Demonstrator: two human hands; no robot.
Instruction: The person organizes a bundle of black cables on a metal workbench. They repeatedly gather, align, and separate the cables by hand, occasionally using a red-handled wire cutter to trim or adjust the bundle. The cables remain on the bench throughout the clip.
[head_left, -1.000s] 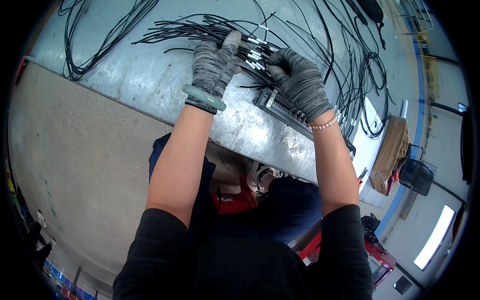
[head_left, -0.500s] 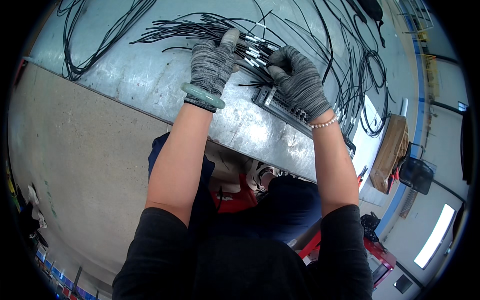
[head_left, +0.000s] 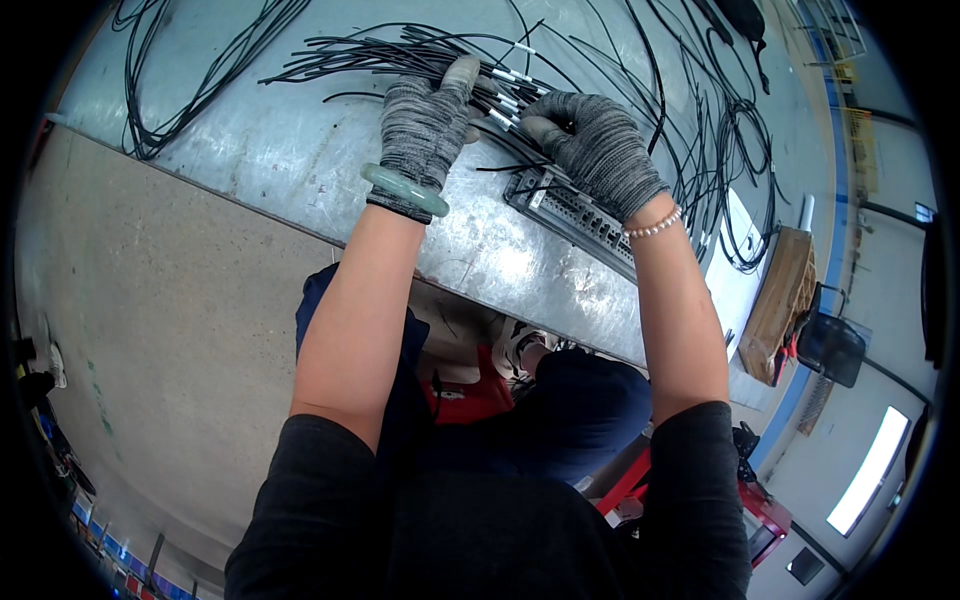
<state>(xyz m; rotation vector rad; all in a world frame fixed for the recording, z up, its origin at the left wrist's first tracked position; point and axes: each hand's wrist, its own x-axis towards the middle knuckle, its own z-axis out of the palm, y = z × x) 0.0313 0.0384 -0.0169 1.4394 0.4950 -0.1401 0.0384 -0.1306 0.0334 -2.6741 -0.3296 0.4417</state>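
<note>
My left hand [head_left: 425, 125], in a grey knit glove, is closed round a bundle of thin black cables [head_left: 345, 58] whose loose ends fan out to the left. White label sleeves [head_left: 503, 118] ring several of the cables between my two hands. My right hand [head_left: 597, 150], gloved likewise, has its thumb and fingers pinched on the cables beside these labels; its fingertips are partly hidden. Below it on the metal table lies a long grey connector block [head_left: 570, 222] with rows of small openings, partly covered by my right hand and wrist.
Looped black cables [head_left: 150, 120] hang at the table's left edge. More cables [head_left: 730, 150] lie tangled on the right, near a white sheet [head_left: 735, 245]. Farther right are a wooden box [head_left: 780, 300] and a black chair [head_left: 835, 350]. The metal table's [head_left: 290, 185] front edge runs below my hands.
My right hand has shifted slightly left and its fingers have closed in over the labels. More of the connector block shows. My left hand stays in place on the bundle.
</note>
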